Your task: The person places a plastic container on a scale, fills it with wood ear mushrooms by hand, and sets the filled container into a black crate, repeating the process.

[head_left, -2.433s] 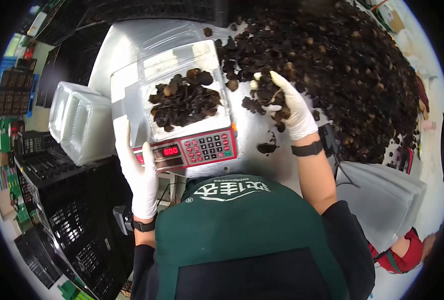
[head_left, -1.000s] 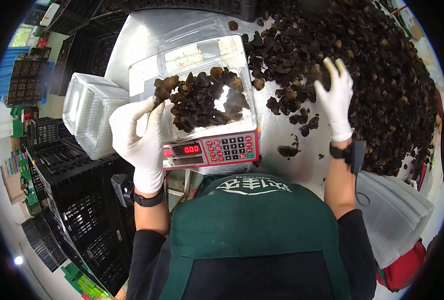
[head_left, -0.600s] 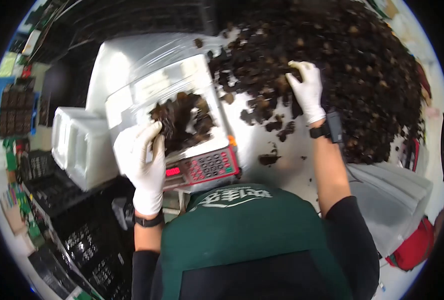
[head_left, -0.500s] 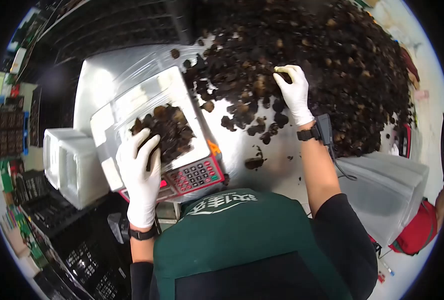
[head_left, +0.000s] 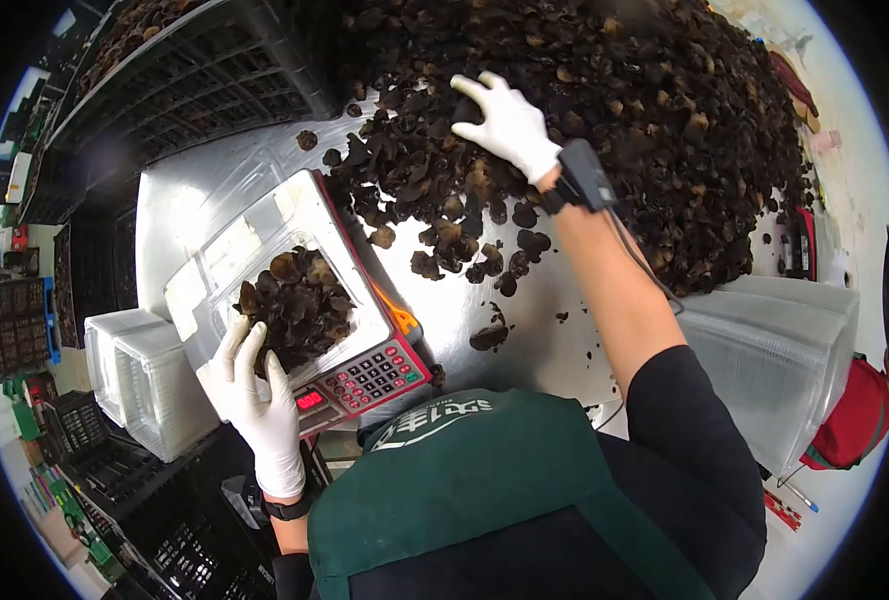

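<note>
Dark, ruffled wood ear mushrooms (head_left: 299,310) lie heaped in a clear plastic tray (head_left: 349,335) on a red-and-white digital scale (head_left: 394,392). My left hand (head_left: 256,405), in a white glove, is at the tray's near-left edge, its fingers apart and the tips right against the heap. A lit red display (head_left: 309,400) shows beside that hand. Over a large spread of loose mushrooms (head_left: 654,110) reaches my gloved right hand (head_left: 509,125), fingers spread, with nothing visible in them. Its wrist carries a black strapped device (head_left: 586,175).
Stacked clear trays stand at the left (head_left: 154,395) and more clear trays at the right (head_left: 764,340). A black crate (head_left: 204,80) occupies the far left of the metal table (head_left: 464,330). Scattered mushrooms lie near the scale. A person in red (head_left: 849,415) is at the right edge.
My right hand has moved left across the pile, and its pinched fingers have spread. My left hand has drawn back from atop the heap to its near edge. The camera view has shifted.
</note>
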`<state>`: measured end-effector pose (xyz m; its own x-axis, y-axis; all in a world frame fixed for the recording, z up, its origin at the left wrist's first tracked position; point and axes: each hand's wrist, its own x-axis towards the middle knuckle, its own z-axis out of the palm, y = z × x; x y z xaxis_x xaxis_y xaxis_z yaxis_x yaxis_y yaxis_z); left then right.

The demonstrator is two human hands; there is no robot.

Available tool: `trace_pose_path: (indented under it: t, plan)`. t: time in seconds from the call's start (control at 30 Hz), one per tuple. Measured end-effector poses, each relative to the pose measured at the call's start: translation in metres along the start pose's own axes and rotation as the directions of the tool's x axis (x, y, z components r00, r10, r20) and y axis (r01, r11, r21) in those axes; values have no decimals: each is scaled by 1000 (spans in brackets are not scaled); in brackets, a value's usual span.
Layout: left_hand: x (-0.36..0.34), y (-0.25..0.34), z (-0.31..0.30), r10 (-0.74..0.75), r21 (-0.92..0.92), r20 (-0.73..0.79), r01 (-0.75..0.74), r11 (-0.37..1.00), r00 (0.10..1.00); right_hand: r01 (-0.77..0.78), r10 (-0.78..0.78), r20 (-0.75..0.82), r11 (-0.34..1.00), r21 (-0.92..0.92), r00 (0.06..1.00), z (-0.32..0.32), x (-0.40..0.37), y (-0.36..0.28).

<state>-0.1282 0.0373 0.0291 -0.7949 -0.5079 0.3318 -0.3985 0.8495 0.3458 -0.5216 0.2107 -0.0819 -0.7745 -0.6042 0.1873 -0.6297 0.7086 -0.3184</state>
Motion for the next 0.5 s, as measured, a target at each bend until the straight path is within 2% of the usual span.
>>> trace_pose_path:
  t: [0.1, 0.2, 0.23, 0.27, 0.3, 0.33, 0.37, 0.47, 0.5]
  plan:
    - [0, -2, -6, 6, -19, -10, -6, 1000, 1000, -40, 40, -22, 999, 33, 999, 14, 14, 2]
    - [-6, -10, -10, -25, -62, -56, 22, 998, 998, -27, 70, -255, 986, 167, 964, 0, 15, 9]
    - [-9, -15, -9, -48, -90, -69, 41, 995, 996, -132, 195, -62, 830, 542, 979, -18, 13, 6]
    - [-11, -19, -9, -68, -121, -80, 58, 991, 994, -273, 231, 164, 597, 754, 959, -38, 7, 4]
    - [-11, -19, -11, -60, -76, -80, 54, 996, 995, -340, 198, 286, 349, 873, 938, -49, 3, 6]
    - [-12, -20, -10, -63, -85, -94, 55, 995, 994, -401, 134, 389, 75, 913, 911, -57, -2, 9]
    - [-12, -21, -9, -66, -97, -113, 55, 994, 991, -401, 69, 407, -89, 912, 911, -60, -9, 9]
    - [-12, -23, -10, -63, -111, -124, 50, 993, 990, -408, -9, 417, -229, 884, 909, -69, -22, -7]
    - [-12, -24, -12, -61, -97, -121, 49, 994, 991, -421, -55, 420, -221, 880, 906, -66, -23, -13]
